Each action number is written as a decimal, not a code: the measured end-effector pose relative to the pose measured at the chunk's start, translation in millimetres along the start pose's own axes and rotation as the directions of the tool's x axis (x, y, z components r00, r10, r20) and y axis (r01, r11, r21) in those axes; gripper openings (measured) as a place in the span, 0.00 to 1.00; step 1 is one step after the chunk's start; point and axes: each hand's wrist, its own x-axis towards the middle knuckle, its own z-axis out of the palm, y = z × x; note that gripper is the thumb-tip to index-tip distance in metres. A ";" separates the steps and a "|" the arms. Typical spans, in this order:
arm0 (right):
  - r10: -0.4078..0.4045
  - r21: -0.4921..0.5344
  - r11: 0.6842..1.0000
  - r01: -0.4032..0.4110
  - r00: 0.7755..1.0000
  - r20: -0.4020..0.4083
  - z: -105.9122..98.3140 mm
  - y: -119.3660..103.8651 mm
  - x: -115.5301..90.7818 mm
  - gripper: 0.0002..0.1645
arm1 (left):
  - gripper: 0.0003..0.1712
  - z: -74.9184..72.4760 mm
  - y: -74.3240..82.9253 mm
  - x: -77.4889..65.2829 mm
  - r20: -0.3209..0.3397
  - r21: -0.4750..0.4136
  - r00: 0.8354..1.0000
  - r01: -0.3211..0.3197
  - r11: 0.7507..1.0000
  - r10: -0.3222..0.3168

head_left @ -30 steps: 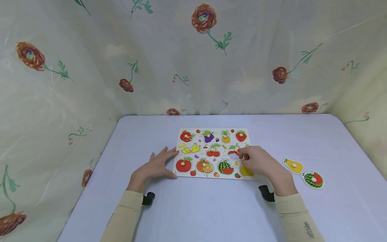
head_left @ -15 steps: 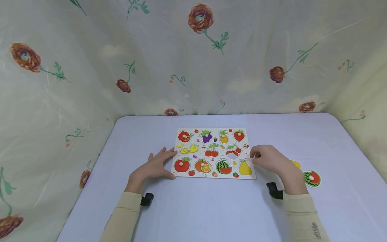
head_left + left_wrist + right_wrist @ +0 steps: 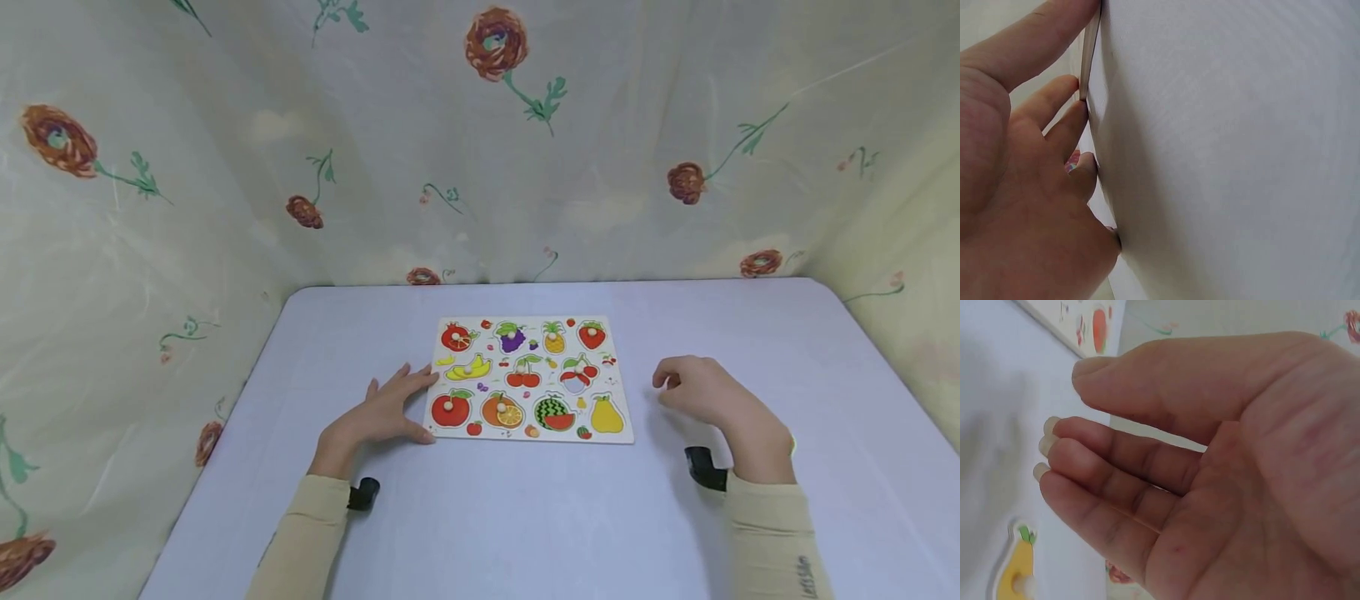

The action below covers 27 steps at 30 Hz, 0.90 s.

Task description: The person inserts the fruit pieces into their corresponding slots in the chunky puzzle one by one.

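A white fruit puzzle board [image 3: 491,387] lies flat on the table, printed with several fruits, many with knobbed pieces in place. My left hand [image 3: 384,408] rests at the board's left edge, fingers spread; in the left wrist view, fingertips [image 3: 1075,87] meet that edge. My right hand [image 3: 705,392] hovers over the table to the board's right, fingers loosely bent, nothing in them. In the right wrist view, a loose pear piece [image 3: 1017,569] with a knob lies below the fingers. From the head view, my right wrist hides it and nearly all of a watermelon piece.
The table [image 3: 480,517] wears a pale cloth. Behind it and at both sides hangs a flower-printed curtain [image 3: 375,167]. A black wrist camera [image 3: 705,468] sits at my right wrist, another camera [image 3: 364,494] at my left.
My right hand has moved right, from over the board's right side to beyond its edge, covering the loose pieces. The printed pear is uncovered now. The left hand stays put.
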 end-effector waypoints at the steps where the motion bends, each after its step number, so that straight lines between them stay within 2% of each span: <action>1: -0.002 -0.005 1.000 0.002 1.000 -0.007 -1.8 2.8 -1.0 0.13 | 0.57 -0.1 -0.2 0.0 0.000 0.000 1.000 0.001 1.000 -0.001; 8: 0.052 -0.008 0.999 -0.052 0.999 -0.001 -13.3 24.7 -9.6 0.15 | 0.58 -1.4 -0.7 1.5 -0.005 0.003 1.000 -0.003 1.000 0.003; 16: 0.090 0.003 0.996 -0.090 0.996 0.026 -20.1 42.8 -20.0 0.13 | 0.57 -2.7 0.6 1.8 -0.003 -0.002 1.000 -0.010 1.000 0.010; 23: 0.166 0.020 0.986 -0.167 0.984 0.068 -24.9 53.0 -27.7 0.16 | 0.58 -1.3 -0.3 1.6 0.000 0.006 1.000 0.001 1.000 -0.001; 27: 0.196 0.043 0.979 -0.201 0.976 0.097 -26.2 59.5 -30.8 0.14 | 0.58 0.1 -2.8 2.9 -0.004 0.009 1.000 0.003 1.000 -0.003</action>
